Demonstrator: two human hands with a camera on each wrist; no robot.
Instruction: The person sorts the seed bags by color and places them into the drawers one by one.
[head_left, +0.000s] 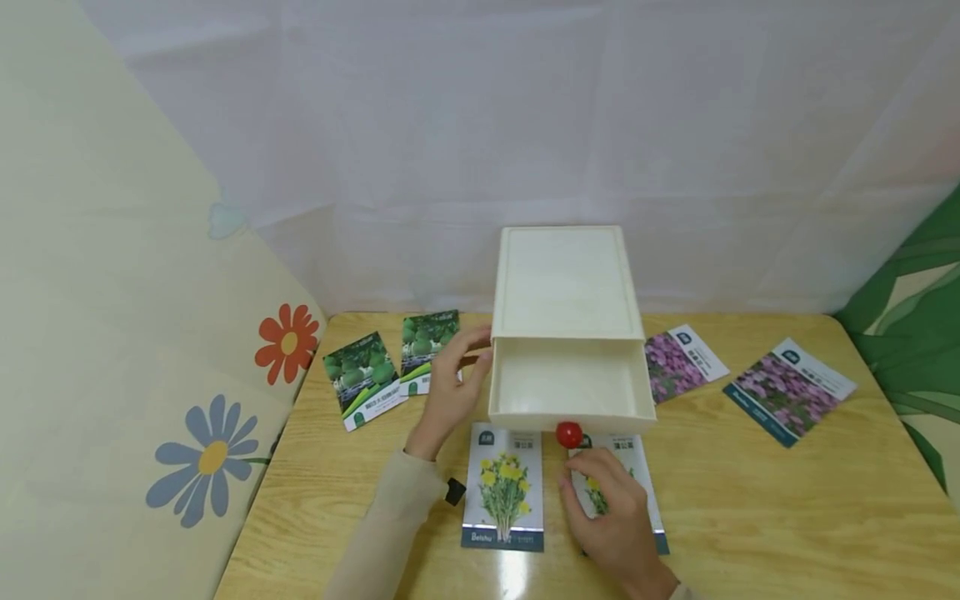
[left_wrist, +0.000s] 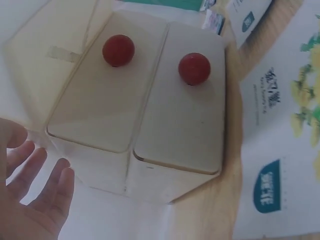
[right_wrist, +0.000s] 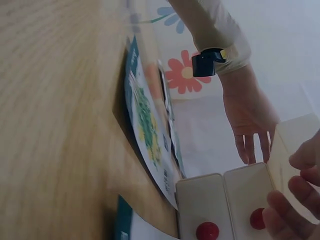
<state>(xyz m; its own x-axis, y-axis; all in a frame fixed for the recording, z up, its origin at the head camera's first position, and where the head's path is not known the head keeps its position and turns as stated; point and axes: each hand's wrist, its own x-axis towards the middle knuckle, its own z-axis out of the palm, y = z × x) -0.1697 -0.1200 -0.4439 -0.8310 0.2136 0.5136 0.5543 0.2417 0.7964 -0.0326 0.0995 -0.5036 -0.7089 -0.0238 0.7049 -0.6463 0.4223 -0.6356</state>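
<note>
A white two-drawer box (head_left: 566, 283) stands in the middle of the table, its upper drawer (head_left: 570, 379) pulled out, showing the white inside. On the drawer fronts are two round red knobs; the left wrist view shows the upper knob (left_wrist: 118, 50) and the lower knob (left_wrist: 194, 69). My left hand (head_left: 452, 383) is at the box's left side, fingers spread and fingertips close to the wall. My right hand (head_left: 615, 508) hovers in front of the drawer, over a yellow-flower packet (head_left: 652, 479), fingers loosely bent and holding nothing, fingertips just short of the red knob (head_left: 569, 434).
Another yellow-flower packet (head_left: 502, 492) lies in front of the box. Two green-fruit packets (head_left: 363, 379) lie to the left, and two purple-flower packets (head_left: 791, 392) to the right. A pale cloth (head_left: 420, 167) hangs behind the wooden table (head_left: 750, 517).
</note>
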